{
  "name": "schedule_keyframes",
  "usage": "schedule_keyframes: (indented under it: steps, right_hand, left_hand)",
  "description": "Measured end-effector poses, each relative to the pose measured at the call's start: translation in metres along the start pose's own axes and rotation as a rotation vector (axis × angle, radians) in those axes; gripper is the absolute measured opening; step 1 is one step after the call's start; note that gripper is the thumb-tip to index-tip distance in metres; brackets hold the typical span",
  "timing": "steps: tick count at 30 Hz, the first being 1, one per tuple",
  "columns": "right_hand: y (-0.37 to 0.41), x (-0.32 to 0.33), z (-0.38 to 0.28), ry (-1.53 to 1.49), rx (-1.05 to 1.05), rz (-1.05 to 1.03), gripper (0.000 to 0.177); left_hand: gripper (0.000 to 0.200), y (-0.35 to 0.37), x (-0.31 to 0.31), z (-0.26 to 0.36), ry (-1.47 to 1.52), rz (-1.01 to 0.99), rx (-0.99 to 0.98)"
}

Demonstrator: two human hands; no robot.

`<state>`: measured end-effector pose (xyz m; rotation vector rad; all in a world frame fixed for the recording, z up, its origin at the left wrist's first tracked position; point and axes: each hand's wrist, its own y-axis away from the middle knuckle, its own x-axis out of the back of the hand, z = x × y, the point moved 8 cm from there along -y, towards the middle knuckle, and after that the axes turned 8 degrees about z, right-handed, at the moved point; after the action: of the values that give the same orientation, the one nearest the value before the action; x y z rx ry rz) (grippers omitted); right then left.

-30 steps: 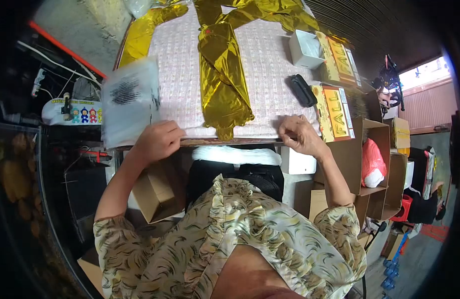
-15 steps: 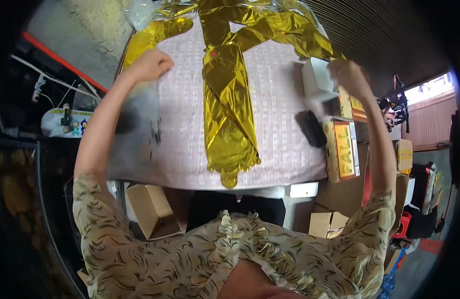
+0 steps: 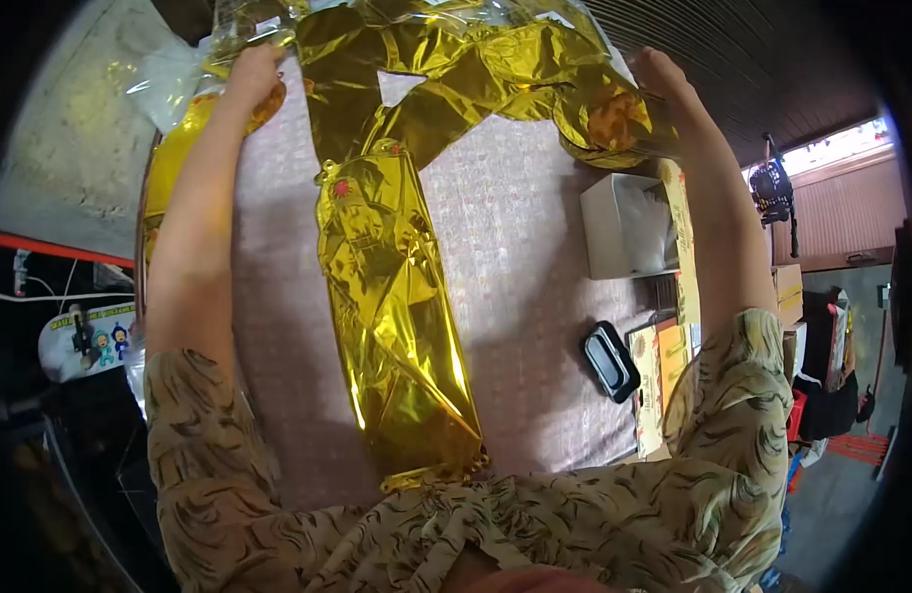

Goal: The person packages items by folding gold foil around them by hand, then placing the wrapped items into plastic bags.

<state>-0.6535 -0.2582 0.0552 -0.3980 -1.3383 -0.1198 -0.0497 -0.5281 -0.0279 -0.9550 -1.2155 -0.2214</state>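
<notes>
A long, flat gold foil balloon [image 3: 401,326] lies down the middle of the table, its near end reaching my shirt. Its upper end meets more gold foil [image 3: 426,109] spread across the far side. My left hand [image 3: 254,77] is at the far left, fingers closed at the edge of the foil and clear plastic there. At the far right, my right hand [image 3: 663,77] is closed beside the foil's right end; what its fingers hold, if anything, is hidden.
A white open box [image 3: 604,227] with clear plastic inside stands on the right. Nearer lies a black tray-like case [image 3: 610,361] beside printed packs [image 3: 646,385]. Clear plastic bags [image 3: 169,84] lie at the far left. The patterned cloth [image 3: 278,376] covers the table.
Both hands have moved forward to the far side of the table, and my body leans closer over it. The foil appears lower and further left in view.
</notes>
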Motion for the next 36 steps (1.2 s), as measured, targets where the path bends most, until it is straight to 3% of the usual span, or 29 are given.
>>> schedule_keyframes:
  steps: [2, 3, 4, 5, 7, 8, 9, 10, 11, 14, 15, 18, 21, 24, 25, 27, 28, 29, 31, 34, 36]
  right_hand:
    - [-0.001, -0.006, -0.003, 0.067, -0.012, 0.03, 0.039]
    - [-0.033, -0.047, 0.039, 0.071, -0.01, 0.021, 0.039]
    - [-0.058, -0.089, 0.06, -0.078, 0.123, -0.035, 0.041]
    - [-0.093, -0.129, 0.072, -0.229, 0.258, -0.096, 0.044]
    - [-0.033, -0.041, -0.001, 0.104, -0.033, -0.162, 0.046]
    - [-0.053, -0.074, 0.029, -0.176, 0.021, -0.065, 0.047]
    - [-0.077, -0.106, 0.062, -0.456, 0.076, 0.036, 0.049]
    - [-0.043, -0.041, -0.013, 0.307, -0.037, -0.299, 0.059]
    - [-0.046, -0.047, -0.012, 0.307, -0.031, -0.301, 0.059]
    - [-0.076, -0.071, 0.017, 0.249, 0.062, -0.108, 0.059]
    - [-0.06, -0.047, -0.002, 0.202, -0.016, -0.148, 0.051]
    - [-0.067, -0.036, -0.013, 0.229, 0.165, 0.07, 0.025]
    - [-0.068, -0.033, -0.01, 0.249, 0.123, 0.004, 0.022]
    - [-0.079, -0.045, -0.009, 0.349, 0.284, 0.116, 0.023]
    - [-0.075, -0.04, -0.015, 0.346, 0.285, 0.113, 0.023]
    - [-0.073, -0.034, -0.015, 0.166, 0.221, 0.051, 0.021]
    - [-0.075, -0.037, -0.007, 0.091, 0.177, 0.03, 0.035]
    - [-0.108, -0.073, 0.03, -0.085, 0.251, -0.088, 0.042]
    - [-0.108, -0.09, 0.024, 0.067, 0.612, -0.137, 0.036]
    - [-0.098, -0.077, 0.026, -0.17, 0.44, -0.146, 0.023]
    - [-0.11, -0.087, 0.038, -0.122, 0.393, -0.114, 0.02]
  left_hand:
    - [0.034, -0.002, -0.002, 0.005, -0.057, -0.113, -0.003]
    - [0.031, -0.005, 0.001, 0.014, -0.087, -0.226, 0.049]
    - [0.026, -0.006, -0.002, 0.007, 0.006, -0.308, 0.239]
    - [0.026, -0.008, -0.01, -0.004, 0.01, -0.312, 0.247]
    - [0.017, -0.015, -0.013, -0.001, -0.019, -0.139, -0.124]
    - [0.039, -0.019, -0.02, -0.003, -0.125, -0.535, 0.072]
    - [0.039, -0.014, -0.03, -0.01, -0.119, -0.545, 0.08]
    - [0.029, -0.021, -0.03, -0.022, -0.093, -0.368, 0.083]
    - [0.021, -0.026, -0.024, -0.03, -0.067, -0.189, 0.086]
    - [0.017, -0.027, -0.011, -0.016, -0.093, -0.155, 0.068]
    - [0.016, -0.026, -0.008, -0.013, -0.121, -0.116, 0.063]
    - [0.015, -0.025, -0.008, -0.006, -0.152, -0.134, 0.06]
    - [0.013, -0.023, 0.003, 0.003, -0.16, -0.017, 0.021]
    - [0.024, -0.023, -0.003, 0.0, -0.311, -0.182, 0.132]
    - [0.024, -0.021, 0.006, 0.019, -0.313, -0.186, 0.132]
    - [0.018, -0.014, 0.04, 0.047, -0.215, -0.099, 0.396]
    - [0.018, -0.013, 0.035, 0.043, -0.216, -0.106, 0.395]
    - [0.017, -0.015, 0.029, 0.038, -0.219, -0.088, 0.357]
    - [0.016, -0.016, 0.025, 0.04, -0.222, -0.075, 0.321]
    - [0.015, -0.016, 0.033, 0.035, -0.229, 0.002, 0.373]
    - [0.014, -0.017, 0.028, 0.026, -0.134, -0.029, 0.358]
